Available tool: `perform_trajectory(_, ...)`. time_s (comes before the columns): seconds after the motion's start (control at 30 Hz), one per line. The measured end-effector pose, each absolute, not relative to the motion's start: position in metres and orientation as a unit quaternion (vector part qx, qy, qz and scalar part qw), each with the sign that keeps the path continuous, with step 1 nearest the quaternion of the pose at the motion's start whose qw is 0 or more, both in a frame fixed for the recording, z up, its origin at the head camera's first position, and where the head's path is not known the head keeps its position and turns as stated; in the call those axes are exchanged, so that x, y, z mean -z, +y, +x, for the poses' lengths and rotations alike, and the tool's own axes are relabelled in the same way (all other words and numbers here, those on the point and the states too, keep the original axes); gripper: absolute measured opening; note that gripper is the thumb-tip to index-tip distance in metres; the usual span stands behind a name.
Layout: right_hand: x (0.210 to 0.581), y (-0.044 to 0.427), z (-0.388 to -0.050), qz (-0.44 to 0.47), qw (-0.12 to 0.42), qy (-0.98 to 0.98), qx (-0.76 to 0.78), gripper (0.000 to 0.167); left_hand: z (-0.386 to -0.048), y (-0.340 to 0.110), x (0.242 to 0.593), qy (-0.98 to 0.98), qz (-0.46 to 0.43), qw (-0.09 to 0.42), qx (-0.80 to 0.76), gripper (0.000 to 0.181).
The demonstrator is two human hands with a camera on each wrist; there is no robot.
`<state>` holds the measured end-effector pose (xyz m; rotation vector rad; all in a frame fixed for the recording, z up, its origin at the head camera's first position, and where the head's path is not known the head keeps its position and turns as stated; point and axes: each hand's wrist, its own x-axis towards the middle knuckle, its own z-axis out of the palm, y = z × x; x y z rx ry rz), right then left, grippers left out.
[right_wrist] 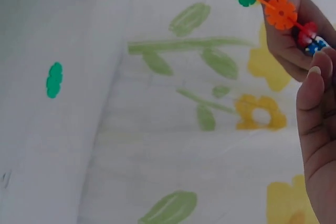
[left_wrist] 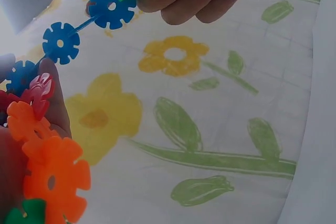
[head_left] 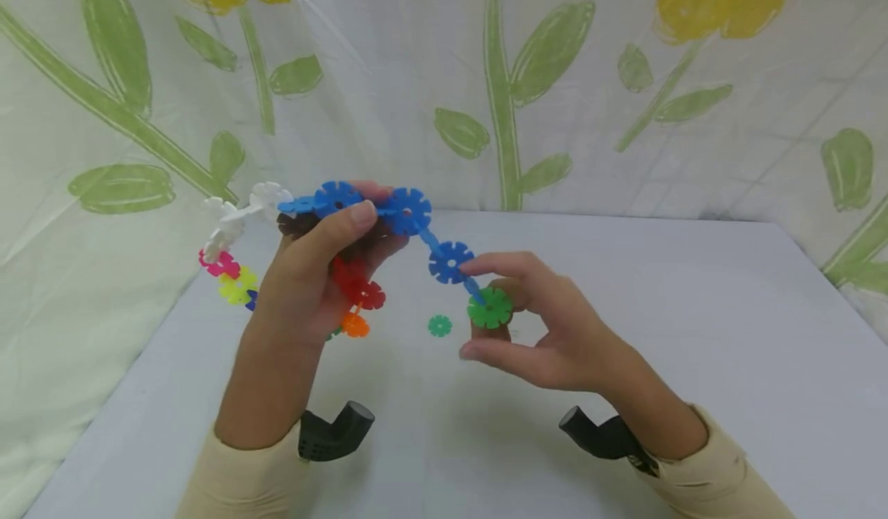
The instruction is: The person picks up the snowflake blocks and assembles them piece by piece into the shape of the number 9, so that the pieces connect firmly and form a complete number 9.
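Observation:
A chain of slotted plastic snowflake discs crosses the head view, with white, blue, red and orange pieces among others. My left hand (head_left: 312, 264) grips it by the blue discs (head_left: 406, 211), thumb on top; its palm hides part of the chain. At the chain's right end, a green disc (head_left: 490, 308) joins a blue one. My right hand (head_left: 548, 326) has curled fingers around this green disc, its index fingertip at the neighbouring blue disc (head_left: 451, 262); the thumb tip sits just below. In the left wrist view, orange discs (left_wrist: 65, 177) hang beside the left hand.
A loose green disc (head_left: 440, 325) lies on the white table (head_left: 659, 295), below the raised chain. Behind the table hangs a pale curtain (head_left: 388, 79) painted with flowers. Dark wrist-worn mounts (head_left: 336, 433) project inward from both sleeves.

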<state>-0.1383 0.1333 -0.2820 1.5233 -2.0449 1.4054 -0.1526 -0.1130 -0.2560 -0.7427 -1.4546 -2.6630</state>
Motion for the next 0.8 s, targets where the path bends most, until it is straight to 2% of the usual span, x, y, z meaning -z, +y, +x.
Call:
perform_trajectory(0.23,0.291,0.132,-0.15,0.529,0.165,-0.675,-0.487,0.056,-0.154,-0.115,0.254,-0.462,-0.228,0.017,0.857,0.022)
perform_trajectory(0.3,0.293,0.133,-0.154,0.533,0.157,-0.673,-0.488,0.056,-0.154,-0.116,0.254,-0.462,-0.223,0.023,0.858,0.022)
perform_trajectory(0.4,0.298,0.134,-0.158,0.517,0.109,-0.712,-0.464,0.052,-0.154,-0.117,0.254,-0.455,-0.223,0.025,0.862,0.023)
perform_trajectory(0.5,0.307,0.132,-0.161,0.487,0.027,-0.778,-0.396,0.041,-0.154,-0.116,0.253,-0.451,-0.225,0.023,0.864,0.024)
perform_trajectory(0.6,0.322,0.125,-0.165,0.474,-0.039,-0.832,-0.286,0.038,-0.155,-0.115,0.253,-0.454,-0.22,0.024,0.863,0.025)
perform_trajectory(0.8,0.352,0.112,-0.167,0.454,-0.148,-0.869,-0.131,0.052,-0.154,-0.111,0.252,-0.45,-0.223,0.01,0.865,0.026)
